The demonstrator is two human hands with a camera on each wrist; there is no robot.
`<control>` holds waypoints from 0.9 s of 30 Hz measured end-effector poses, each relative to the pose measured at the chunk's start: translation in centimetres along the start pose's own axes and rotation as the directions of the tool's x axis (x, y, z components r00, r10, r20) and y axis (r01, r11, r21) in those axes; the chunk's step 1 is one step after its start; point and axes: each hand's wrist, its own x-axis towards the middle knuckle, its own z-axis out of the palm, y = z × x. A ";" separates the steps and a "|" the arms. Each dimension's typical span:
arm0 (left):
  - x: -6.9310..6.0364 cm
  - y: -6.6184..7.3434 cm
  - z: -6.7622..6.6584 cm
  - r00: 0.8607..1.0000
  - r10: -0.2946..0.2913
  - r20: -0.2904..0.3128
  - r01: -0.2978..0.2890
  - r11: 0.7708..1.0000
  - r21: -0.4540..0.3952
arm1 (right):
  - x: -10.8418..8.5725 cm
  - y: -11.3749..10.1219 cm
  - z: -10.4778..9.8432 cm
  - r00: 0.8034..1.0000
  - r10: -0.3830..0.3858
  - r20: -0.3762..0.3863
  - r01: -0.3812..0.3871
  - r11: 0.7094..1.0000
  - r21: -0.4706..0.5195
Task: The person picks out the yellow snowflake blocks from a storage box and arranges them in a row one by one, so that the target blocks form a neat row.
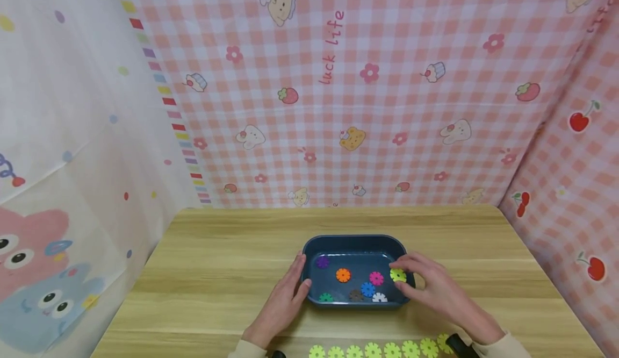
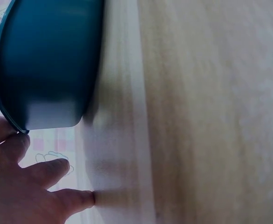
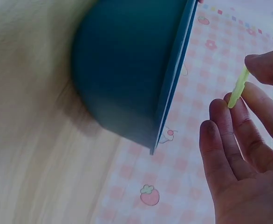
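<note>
A dark blue tray stands on the table with several toothed plastic discs inside, among them an orange disc, a pink disc, a blue disc and a purple disc. My left hand rests against the tray's left end, thumb near the rim and fingers spread. Between thumb and fingertips, my right hand pinches a yellow-green disc at the tray's right end; the right wrist view shows this disc edge-on, apart from the tray wall.
Along the table's near edge lies a row of yellow-green discs, partly covered by the right wrist strap at its right end. Green, brown and white discs lie near the tray's front wall. Printed cloth hangs behind the wooden table and at both sides.
</note>
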 end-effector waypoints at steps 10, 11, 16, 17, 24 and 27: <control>-0.1 0.2 -0.1 1.000 0.011 -0.013 -0.011 1.000 0.005 | -2.1 0.9 -1.2 1.000 0.012 -0.014 -0.013 1.000 -0.006; -0.1 0.2 -0.1 1.000 0.011 -0.013 -0.011 1.000 0.005 | -2.3 1.0 -1.3 1.000 0.017 -0.012 -0.017 1.000 -0.006; -0.1 0.2 0.0 1.000 0.001 -0.006 -0.001 1.000 0.011 | -3.4 1.6 -1.8 1.000 0.007 -0.025 -0.007 1.000 -0.014; 0.0 0.2 0.0 1.000 -0.003 -0.003 0.003 1.000 0.011 | -3.7 1.7 -1.9 0.999 0.002 -0.032 -0.003 1.000 -0.018; 0.0 0.3 0.0 1.000 -0.018 0.007 0.018 1.000 0.013 | -5.4 2.5 -2.3 0.995 -0.062 -0.077 0.060 0.998 -0.027; 0.0 0.3 0.0 1.000 -0.010 0.001 0.010 1.000 0.016 | -6.3 2.9 -2.5 0.994 -0.070 -0.080 0.067 0.997 -0.038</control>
